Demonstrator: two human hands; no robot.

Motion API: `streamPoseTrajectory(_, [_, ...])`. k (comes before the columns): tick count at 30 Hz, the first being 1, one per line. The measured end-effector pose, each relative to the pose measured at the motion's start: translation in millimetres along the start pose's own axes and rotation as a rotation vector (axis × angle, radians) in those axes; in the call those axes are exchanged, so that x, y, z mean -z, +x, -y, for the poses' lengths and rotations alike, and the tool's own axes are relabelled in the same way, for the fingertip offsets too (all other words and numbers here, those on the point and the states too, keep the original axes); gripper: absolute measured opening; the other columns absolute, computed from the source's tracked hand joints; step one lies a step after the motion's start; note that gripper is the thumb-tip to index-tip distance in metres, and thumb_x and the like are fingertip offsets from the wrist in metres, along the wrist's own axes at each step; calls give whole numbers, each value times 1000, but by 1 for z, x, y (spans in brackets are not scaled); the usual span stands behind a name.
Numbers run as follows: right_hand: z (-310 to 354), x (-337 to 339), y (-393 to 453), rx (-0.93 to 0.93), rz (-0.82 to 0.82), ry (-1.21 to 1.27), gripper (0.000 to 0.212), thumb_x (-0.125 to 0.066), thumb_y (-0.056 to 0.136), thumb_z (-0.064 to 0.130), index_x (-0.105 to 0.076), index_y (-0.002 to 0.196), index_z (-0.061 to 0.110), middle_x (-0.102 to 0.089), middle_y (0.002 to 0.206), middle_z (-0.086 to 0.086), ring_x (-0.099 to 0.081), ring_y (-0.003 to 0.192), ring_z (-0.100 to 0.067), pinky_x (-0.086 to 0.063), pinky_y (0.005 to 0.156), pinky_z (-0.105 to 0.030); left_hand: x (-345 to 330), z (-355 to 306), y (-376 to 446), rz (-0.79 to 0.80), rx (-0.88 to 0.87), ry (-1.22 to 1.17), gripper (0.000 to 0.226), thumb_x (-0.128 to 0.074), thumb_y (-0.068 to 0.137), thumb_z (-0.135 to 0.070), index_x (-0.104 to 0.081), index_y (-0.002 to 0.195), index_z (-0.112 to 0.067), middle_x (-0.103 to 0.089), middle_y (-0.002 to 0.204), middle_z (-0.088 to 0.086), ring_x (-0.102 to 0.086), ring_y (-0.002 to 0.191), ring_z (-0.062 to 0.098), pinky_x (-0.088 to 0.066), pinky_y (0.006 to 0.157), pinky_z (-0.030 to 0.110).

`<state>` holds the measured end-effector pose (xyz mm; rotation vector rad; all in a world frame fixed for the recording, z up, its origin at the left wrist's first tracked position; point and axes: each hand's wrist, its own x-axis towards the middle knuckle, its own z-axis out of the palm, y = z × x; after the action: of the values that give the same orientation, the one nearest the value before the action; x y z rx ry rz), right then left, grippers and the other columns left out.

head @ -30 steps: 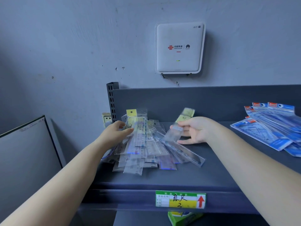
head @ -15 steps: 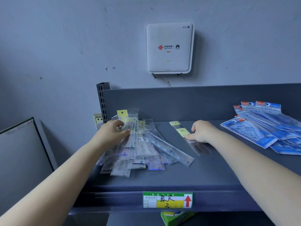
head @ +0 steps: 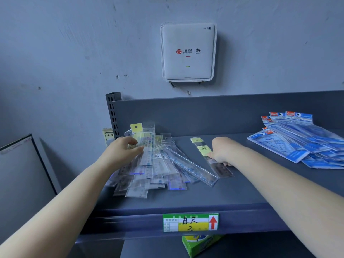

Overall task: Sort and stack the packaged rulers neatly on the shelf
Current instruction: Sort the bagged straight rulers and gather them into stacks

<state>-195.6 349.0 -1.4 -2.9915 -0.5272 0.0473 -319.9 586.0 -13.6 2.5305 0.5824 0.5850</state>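
Observation:
A loose pile of clear packaged rulers (head: 158,170) lies fanned out at the left end of the dark grey shelf (head: 204,194). My left hand (head: 121,151) reaches into the top of the pile, thumb and fingers pinching a few packs there. To the right of the pile, one packaged ruler with a yellow header card (head: 202,148) lies alone, flat on the shelf. My right hand (head: 222,149) sits on its middle, with the fingers curled down over it.
Blue packs of geometry sets (head: 297,142) are spread at the shelf's right end. A white router (head: 188,52) hangs on the wall above. A green price label (head: 189,222) marks the shelf's front edge, with a green box (head: 197,243) below. A board (head: 18,174) leans at the left.
My right hand has carried one packaged ruler out of the pile and laid it flat on the shelf to the right. My left hand has stayed on the pile.

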Motion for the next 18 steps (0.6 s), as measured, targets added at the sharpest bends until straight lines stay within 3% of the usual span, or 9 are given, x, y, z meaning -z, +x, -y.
streamPoseTrajectory(2, [2,4,-5,59,-17,4,23,-50,91,32,-53,80,13,-57,90,-2,-53,74,-21,-34,53,-24,1,0,-1,0,5,-4,38,-58,89,-34,-59,119,-11,-56,127,4,-52,112,19,-35,83,27])
streamPoseTrajectory(4, [6,6,-12,168,40,93,48,-52,87,51,-63,104,7,-64,107,-8,-60,97,-26,-47,72,-30,2,1,-1,-3,7,-14,37,-58,89,-34,-59,118,-12,-57,126,4,-51,109,17,-35,83,27])
streamPoseTrajectory(7, [16,2,-22,298,152,203,70,-63,77,59,-61,116,0,-62,119,-17,-59,110,-31,-48,92,-37,2,-2,-3,17,13,-42,38,-58,89,-35,-58,119,-11,-57,125,4,-53,103,18,-35,82,27])
streamPoseTrajectory(9, [21,-4,-24,308,177,226,70,-69,75,51,-59,118,-3,-66,105,-21,-63,94,-32,-49,83,-35,4,-5,-5,40,16,-28,42,-58,89,-38,-56,122,-12,-55,128,5,-52,99,16,-35,81,26])
streamPoseTrajectory(11, [23,-6,-25,294,198,296,63,-73,74,45,-62,113,-3,-66,92,-15,-52,75,-19,-40,70,-27,8,-10,-8,60,5,47,47,-57,89,-40,-53,126,-12,-52,133,5,-51,113,19,-37,87,27])
streamPoseTrajectory(14, [19,-4,-29,284,158,407,47,-76,74,41,-63,99,3,-67,100,-10,-51,80,-15,-39,70,-26,12,-15,-12,77,-13,140,52,-58,87,-43,-50,129,-12,-52,132,4,-49,120,21,-38,95,30])
streamPoseTrajectory(16, [16,-3,-31,303,110,470,40,-77,74,37,-58,88,4,-56,78,-4,-48,71,-16,-36,64,-25,10,-17,-15,95,-9,208,58,-59,84,-49,-51,129,-13,-55,127,4,-51,115,21,-42,94,31])
streamPoseTrajectory(18, [15,-4,-33,314,85,620,38,-76,76,30,-49,74,3,-38,60,-2,-34,57,-16,-25,55,-25,6,-18,-17,97,6,257,65,-60,81,-56,-50,129,-13,-54,126,5,-51,113,22,-45,94,34])
